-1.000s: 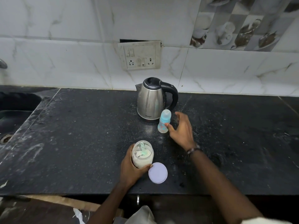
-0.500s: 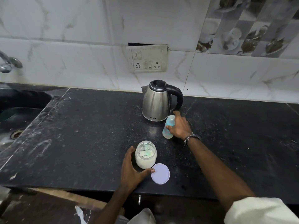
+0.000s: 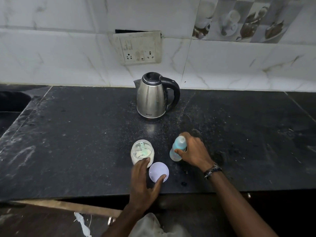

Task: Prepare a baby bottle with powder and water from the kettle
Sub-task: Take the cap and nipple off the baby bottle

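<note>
A clear baby bottle (image 3: 176, 149) with a blue collar and cap stands near the front of the black counter (image 3: 77, 142). My right hand (image 3: 194, 150) is wrapped around it from the right. To its left stands an open powder jar (image 3: 142, 152) with a pale green scoop inside. The jar's lilac lid (image 3: 158, 171) lies flat in front of it. My left hand (image 3: 145, 184) rests open, fingers touching the jar's near side and thumb on the lid's edge. A steel kettle (image 3: 153, 97) with a black handle stands behind, lid closed.
A wall socket plate (image 3: 138, 48) is on the tiled wall above the kettle. A dark sink (image 3: 10, 106) sits at the left end of the counter. The counter's front edge (image 3: 85, 196) runs just below my left hand.
My right hand took hold of the baby bottle beside the kettle and brought it toward the front, next to the jar. My left hand loosened from around the jar and slid down.
</note>
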`<action>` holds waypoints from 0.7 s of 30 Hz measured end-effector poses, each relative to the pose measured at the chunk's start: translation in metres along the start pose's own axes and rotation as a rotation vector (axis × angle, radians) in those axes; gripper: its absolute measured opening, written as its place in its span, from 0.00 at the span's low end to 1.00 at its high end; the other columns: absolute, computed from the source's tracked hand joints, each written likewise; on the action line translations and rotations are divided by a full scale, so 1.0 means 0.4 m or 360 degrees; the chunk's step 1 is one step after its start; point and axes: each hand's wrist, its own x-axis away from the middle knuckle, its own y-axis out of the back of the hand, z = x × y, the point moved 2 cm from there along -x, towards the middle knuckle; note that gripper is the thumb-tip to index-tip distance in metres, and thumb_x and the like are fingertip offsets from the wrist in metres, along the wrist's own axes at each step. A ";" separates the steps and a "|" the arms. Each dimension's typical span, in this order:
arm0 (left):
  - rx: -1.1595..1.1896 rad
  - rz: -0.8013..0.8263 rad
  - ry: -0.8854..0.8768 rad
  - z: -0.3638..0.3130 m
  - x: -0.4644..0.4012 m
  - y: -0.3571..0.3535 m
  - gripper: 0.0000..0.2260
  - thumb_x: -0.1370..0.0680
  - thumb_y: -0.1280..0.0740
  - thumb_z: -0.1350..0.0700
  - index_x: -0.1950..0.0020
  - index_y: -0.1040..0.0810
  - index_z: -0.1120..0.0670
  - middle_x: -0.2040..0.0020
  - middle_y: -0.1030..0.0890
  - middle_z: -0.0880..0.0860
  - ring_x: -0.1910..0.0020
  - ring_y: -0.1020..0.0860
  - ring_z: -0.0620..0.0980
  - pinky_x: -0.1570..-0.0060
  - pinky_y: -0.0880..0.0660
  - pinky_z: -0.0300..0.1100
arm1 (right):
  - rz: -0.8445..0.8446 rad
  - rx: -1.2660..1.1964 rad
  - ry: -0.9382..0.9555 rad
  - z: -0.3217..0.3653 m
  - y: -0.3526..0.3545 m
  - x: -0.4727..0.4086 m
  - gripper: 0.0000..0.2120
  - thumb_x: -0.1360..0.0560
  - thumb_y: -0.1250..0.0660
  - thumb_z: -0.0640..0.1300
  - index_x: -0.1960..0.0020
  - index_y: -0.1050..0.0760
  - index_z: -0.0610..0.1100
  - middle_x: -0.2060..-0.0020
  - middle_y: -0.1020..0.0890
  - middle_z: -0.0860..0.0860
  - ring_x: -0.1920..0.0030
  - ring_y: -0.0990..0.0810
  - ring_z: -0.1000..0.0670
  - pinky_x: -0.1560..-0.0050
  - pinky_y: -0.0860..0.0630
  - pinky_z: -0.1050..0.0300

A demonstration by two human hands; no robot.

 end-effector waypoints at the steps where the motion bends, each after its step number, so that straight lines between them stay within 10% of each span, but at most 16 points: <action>1: 0.0082 0.0052 0.0009 -0.018 -0.010 -0.017 0.30 0.26 0.24 0.49 0.30 0.29 0.59 0.33 0.24 0.54 0.29 0.29 0.44 0.30 0.32 0.38 | -0.0005 0.0005 0.0005 0.000 -0.001 0.006 0.25 0.31 0.25 0.50 0.39 0.30 0.48 0.43 0.19 0.46 0.44 0.21 0.41 0.49 0.25 0.50; 9: 0.0335 0.0708 0.0460 -0.042 -0.108 -0.188 0.40 0.27 0.27 0.52 0.20 0.44 0.50 0.21 0.34 0.51 0.22 0.35 0.45 0.23 0.36 0.41 | -0.0025 -0.0019 -0.0010 0.004 -0.008 0.028 0.24 0.31 0.25 0.51 0.39 0.30 0.49 0.45 0.19 0.48 0.44 0.21 0.43 0.48 0.24 0.49; 18: 0.0507 0.0735 0.0667 0.010 -0.152 -0.239 0.16 0.31 0.28 0.48 0.44 0.20 0.43 0.51 0.14 0.48 0.52 0.15 0.48 0.52 0.19 0.56 | -0.0008 -0.0011 0.0000 0.007 -0.003 0.031 0.22 0.31 0.27 0.51 0.40 0.29 0.49 0.45 0.19 0.47 0.45 0.20 0.43 0.48 0.23 0.49; 21: 0.0527 0.0730 0.0682 0.020 -0.158 -0.240 0.19 0.32 0.26 0.48 0.43 0.18 0.50 0.53 0.13 0.48 0.53 0.15 0.46 0.53 0.18 0.53 | -0.0017 0.0102 0.0042 0.013 0.018 0.028 0.23 0.32 0.32 0.65 0.44 0.26 0.53 0.48 0.18 0.50 0.49 0.20 0.45 0.52 0.23 0.51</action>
